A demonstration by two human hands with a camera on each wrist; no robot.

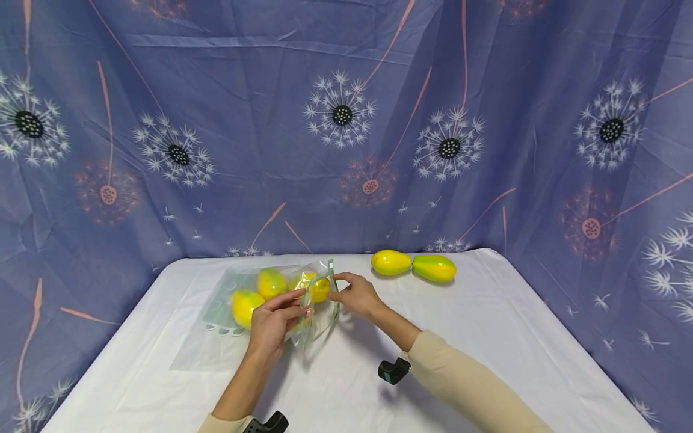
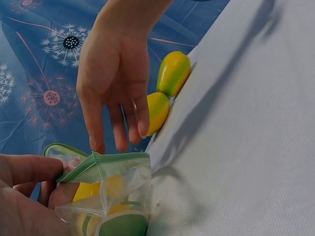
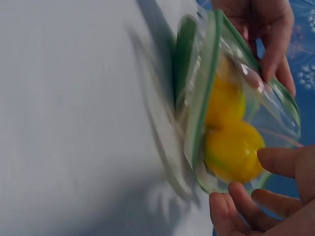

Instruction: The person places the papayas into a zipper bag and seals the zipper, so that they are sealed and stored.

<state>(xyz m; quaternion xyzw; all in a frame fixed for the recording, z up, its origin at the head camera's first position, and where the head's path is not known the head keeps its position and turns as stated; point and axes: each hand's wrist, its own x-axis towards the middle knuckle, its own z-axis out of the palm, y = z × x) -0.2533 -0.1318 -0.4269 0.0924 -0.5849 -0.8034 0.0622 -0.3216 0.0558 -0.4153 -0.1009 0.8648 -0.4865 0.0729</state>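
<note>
A clear zip bag with green edging lies on the table, its mouth gaping toward the right. Inside are several yellow-green, mango-like fruits, including one at the left, one behind it and one near the mouth. My left hand pinches the bag's near rim between thumb and fingers. At the mouth's right side is my right hand; its fingers are spread and relaxed beside the opening, gripping nothing. Whether its fingertips touch the rim I cannot tell.
Two more yellow-green fruits, one left and one right, lie end to end at the table's back edge. A white cloth covers the table. Behind it hangs a blue curtain with dandelion prints.
</note>
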